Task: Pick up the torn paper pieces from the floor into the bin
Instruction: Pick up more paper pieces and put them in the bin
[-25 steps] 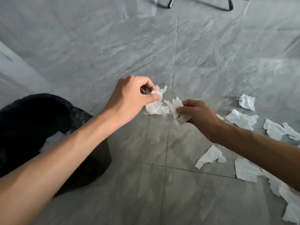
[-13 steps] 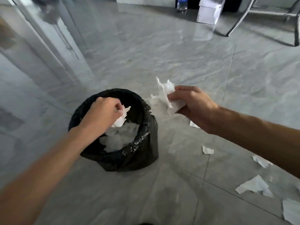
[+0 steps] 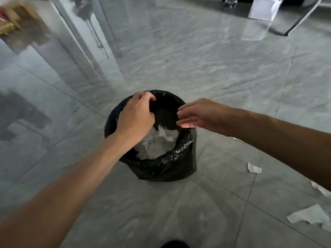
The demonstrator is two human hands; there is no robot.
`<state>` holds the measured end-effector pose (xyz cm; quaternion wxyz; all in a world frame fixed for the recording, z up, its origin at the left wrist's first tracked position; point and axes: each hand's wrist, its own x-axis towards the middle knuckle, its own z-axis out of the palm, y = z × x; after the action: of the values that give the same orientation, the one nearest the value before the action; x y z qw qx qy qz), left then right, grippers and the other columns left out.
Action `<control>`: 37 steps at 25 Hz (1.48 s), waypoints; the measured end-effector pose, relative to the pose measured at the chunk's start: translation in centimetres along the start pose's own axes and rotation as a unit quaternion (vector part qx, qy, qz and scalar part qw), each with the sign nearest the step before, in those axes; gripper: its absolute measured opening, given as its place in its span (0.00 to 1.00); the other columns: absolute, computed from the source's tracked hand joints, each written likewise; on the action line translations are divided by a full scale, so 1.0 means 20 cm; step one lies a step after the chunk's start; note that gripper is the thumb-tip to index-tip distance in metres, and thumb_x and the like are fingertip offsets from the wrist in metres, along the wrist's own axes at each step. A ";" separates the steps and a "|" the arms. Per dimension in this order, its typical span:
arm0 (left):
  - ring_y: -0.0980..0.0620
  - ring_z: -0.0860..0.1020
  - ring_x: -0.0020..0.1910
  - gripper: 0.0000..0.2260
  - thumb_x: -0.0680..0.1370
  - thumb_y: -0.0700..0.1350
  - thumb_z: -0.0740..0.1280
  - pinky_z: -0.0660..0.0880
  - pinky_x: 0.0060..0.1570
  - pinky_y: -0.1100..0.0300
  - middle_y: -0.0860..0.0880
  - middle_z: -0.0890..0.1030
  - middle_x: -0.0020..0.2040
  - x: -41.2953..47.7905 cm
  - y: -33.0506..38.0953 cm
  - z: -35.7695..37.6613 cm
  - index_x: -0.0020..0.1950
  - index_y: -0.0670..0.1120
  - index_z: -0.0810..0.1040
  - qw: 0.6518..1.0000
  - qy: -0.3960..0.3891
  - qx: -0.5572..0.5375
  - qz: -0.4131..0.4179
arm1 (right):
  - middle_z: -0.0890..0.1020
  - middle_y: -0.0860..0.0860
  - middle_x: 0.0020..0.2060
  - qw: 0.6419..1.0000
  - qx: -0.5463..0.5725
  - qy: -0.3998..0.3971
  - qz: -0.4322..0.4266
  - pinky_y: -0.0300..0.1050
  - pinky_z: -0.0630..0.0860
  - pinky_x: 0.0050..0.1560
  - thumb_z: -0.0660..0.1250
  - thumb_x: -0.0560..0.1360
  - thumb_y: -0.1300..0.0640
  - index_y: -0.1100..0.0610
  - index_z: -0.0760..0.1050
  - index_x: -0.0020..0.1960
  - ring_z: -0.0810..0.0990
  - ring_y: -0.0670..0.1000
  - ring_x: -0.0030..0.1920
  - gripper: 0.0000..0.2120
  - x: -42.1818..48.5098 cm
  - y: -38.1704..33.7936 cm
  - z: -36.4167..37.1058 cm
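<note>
A bin lined with a black bag (image 3: 166, 167) stands on the grey floor in the middle of the view, with white torn paper (image 3: 157, 142) lying inside it. My left hand (image 3: 136, 117) hovers over the bin's left side, fingers loosely curled and holding nothing. My right hand (image 3: 198, 113) reaches over the bin's right rim with straight fingers, also empty. Torn paper pieces lie on the floor to the right: a small one (image 3: 254, 168), a strip (image 3: 320, 189) and a larger piece (image 3: 311, 216).
Grey marble-look tiles cover the floor. A glass partition with a metal frame (image 3: 77, 38) runs along the left. A white box (image 3: 263, 7) and metal furniture legs (image 3: 302, 17) stand at the far right. A dark shoe tip (image 3: 174, 244) shows at the bottom edge.
Both hands carried paper from the floor to the bin and let it go; the paper now lies inside. The view swung left and centred on the bin.
</note>
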<state>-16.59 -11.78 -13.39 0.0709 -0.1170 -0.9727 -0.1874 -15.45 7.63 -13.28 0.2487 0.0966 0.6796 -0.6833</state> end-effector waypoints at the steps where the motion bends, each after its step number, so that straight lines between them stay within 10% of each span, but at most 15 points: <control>1: 0.46 0.73 0.60 0.19 0.72 0.35 0.62 0.67 0.48 0.58 0.47 0.73 0.64 0.01 0.08 0.01 0.61 0.48 0.72 0.999 -0.001 -0.021 0.031 | 0.83 0.60 0.48 1.000 0.002 0.005 -0.018 0.44 0.82 0.49 0.66 0.73 0.67 0.63 0.78 0.50 0.85 0.55 0.46 0.06 -0.03 0.02 -0.07; 6: 0.48 0.74 0.57 0.15 0.74 0.40 0.62 0.70 0.51 0.54 0.47 0.74 0.61 0.06 0.50 0.20 0.59 0.50 0.73 0.982 -0.101 -0.083 0.134 | 0.86 0.55 0.41 0.979 -0.174 0.108 0.002 0.40 0.78 0.35 0.67 0.73 0.63 0.58 0.81 0.49 0.85 0.51 0.39 0.07 -0.26 0.31 -0.54; 11: 0.48 0.75 0.51 0.13 0.74 0.45 0.64 0.69 0.46 0.57 0.49 0.77 0.53 0.07 0.82 0.58 0.58 0.51 0.75 0.947 -0.260 -0.092 0.163 | 0.83 0.54 0.50 0.874 -0.442 0.175 0.103 0.42 0.74 0.48 0.72 0.70 0.56 0.56 0.79 0.56 0.81 0.52 0.46 0.15 -0.47 0.89 -0.88; 24: 0.38 0.71 0.62 0.21 0.74 0.47 0.66 0.69 0.61 0.51 0.41 0.71 0.65 0.11 1.08 1.49 0.67 0.48 0.70 0.927 -0.310 0.022 0.209 | 0.78 0.50 0.46 0.837 -0.407 0.365 0.021 0.43 0.71 0.43 0.70 0.71 0.51 0.53 0.78 0.44 0.76 0.52 0.49 0.06 -0.62 1.47 -0.97; 27: 0.38 0.71 0.58 0.15 0.75 0.48 0.66 0.69 0.54 0.50 0.42 0.72 0.61 0.11 1.10 1.60 0.61 0.48 0.73 0.931 -0.264 0.064 0.243 | 0.76 0.50 0.55 0.800 -0.445 0.389 0.100 0.50 0.75 0.50 0.73 0.69 0.51 0.50 0.79 0.43 0.72 0.55 0.56 0.06 -0.90 1.60 -0.97; 32: 0.36 0.77 0.47 0.05 0.77 0.40 0.63 0.69 0.41 0.49 0.37 0.79 0.47 0.07 1.14 1.61 0.45 0.39 0.75 0.936 -0.243 -0.026 0.255 | 0.79 0.53 0.48 0.849 -0.374 0.365 0.079 0.51 0.75 0.48 0.71 0.70 0.61 0.56 0.79 0.43 0.76 0.56 0.50 0.03 -0.96 1.64 -0.93; 37: 0.41 0.80 0.43 0.14 0.73 0.41 0.71 0.76 0.43 0.52 0.42 0.82 0.44 -0.20 1.50 1.58 0.58 0.43 0.75 0.834 -0.327 -0.166 0.412 | 0.80 0.50 0.37 0.862 -0.254 0.432 0.072 0.30 0.70 0.39 0.72 0.67 0.66 0.56 0.79 0.44 0.78 0.47 0.37 0.08 -1.05 1.64 -0.92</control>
<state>-8.07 26.46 -32.78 -0.2008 -0.5713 -0.7553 -0.2508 14.19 31.57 -33.34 -0.0055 0.3640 0.8602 -0.3572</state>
